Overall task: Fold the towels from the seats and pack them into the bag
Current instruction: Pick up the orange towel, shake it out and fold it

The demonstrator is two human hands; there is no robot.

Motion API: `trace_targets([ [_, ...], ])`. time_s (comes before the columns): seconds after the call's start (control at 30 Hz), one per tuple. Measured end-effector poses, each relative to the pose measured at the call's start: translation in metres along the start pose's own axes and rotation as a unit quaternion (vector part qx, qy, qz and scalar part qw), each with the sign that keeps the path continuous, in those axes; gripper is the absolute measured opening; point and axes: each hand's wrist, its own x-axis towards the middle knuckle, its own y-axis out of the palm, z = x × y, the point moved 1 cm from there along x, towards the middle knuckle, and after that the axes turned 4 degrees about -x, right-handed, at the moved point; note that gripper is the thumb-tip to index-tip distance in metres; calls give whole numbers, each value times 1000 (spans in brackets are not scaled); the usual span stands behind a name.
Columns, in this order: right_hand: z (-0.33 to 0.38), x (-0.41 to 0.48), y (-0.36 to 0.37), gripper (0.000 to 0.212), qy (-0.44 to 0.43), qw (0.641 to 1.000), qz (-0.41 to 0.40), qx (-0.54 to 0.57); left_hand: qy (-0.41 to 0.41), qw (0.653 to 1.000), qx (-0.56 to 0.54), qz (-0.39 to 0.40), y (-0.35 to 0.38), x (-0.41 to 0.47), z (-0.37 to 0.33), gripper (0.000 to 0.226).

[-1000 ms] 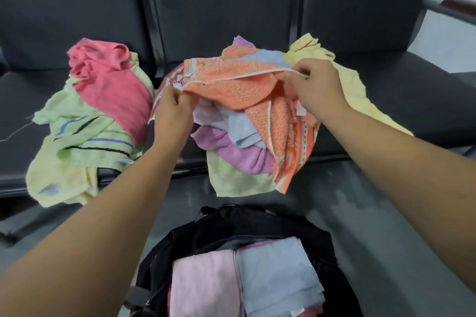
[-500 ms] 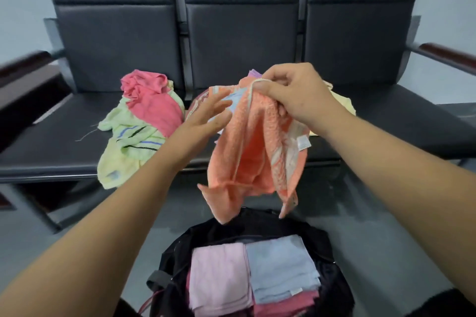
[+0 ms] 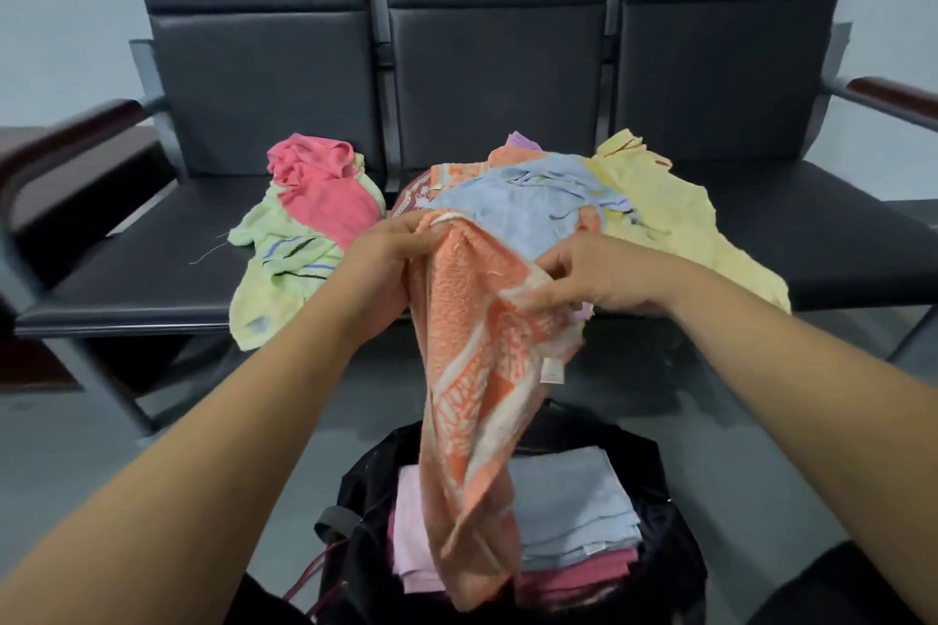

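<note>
- The left hand point(image 3: 386, 264) has its fingers curled tight on the top hem of the orange towel point(image 3: 472, 371), bunching it.
- The right hand point(image 3: 599, 274) pinches the towel's side edge between thumb and fingertips, lower and to the right.
- The towel hangs from both hands in front of the middle seat point(image 3: 837, 239). Its tail dangles over the open black bag point(image 3: 365, 487) on the floor, across the folded blue towel point(image 3: 568, 497) and the folded pink towel point(image 3: 406, 523).
- Half a second ago the right hand held the top hem while the left hand was spread open, only reaching. Now the left has the hem, the right has dropped to the side edge, and the towel hangs lower.
- Loose towels lie heaped on the seats behind.
</note>
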Motion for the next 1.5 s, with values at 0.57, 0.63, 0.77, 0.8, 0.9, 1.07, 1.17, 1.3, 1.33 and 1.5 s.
trace_targets([
  [0.57, -15, 45, -16, 16, -24, 986, -146, 77, 45, 983, 179, -20, -11, 41, 26, 10],
  [0.63, -33, 47, -15, 26, 4, 992, -122, 43, 12, 990, 99, -95, -20, 50, 29, 11],
  [0.77, -47, 52, -10, 12, 29, 949, -188, 250, -25, 985, 110, -131, -27, 61, 40, 21],
  [0.8, -47, 55, -11, 18, 26, 937, -199, 288, -26, 984, 128, -123, -23, 61, 41, 25],
  [0.9, -36, 64, -10, 76, -6, 943, -193, 272, -6, 988, 141, -66, -9, 60, 39, 23],
  [1.07, -29, 63, -6, 78, -47, 967, -186, 165, 79, 974, 209, -43, 4, 57, 32, 28],
  [1.17, -31, 57, -4, 35, -63, 973, -145, 168, 84, 959, 255, -92, 0, 57, 34, 39],
  [1.3, -31, 52, 7, 20, -47, 990, -44, 128, 89, 948, 246, -180, 2, 60, 33, 24],
  [1.33, -33, 52, 10, 17, -31, 997, -26, 63, 94, 942, 243, -210, 3, 60, 31, 21],
  [1.5, -78, 52, 11, 29, 70, 988, 70, -117, 77, 900, 219, -368, -23, 60, 30, 25],
])
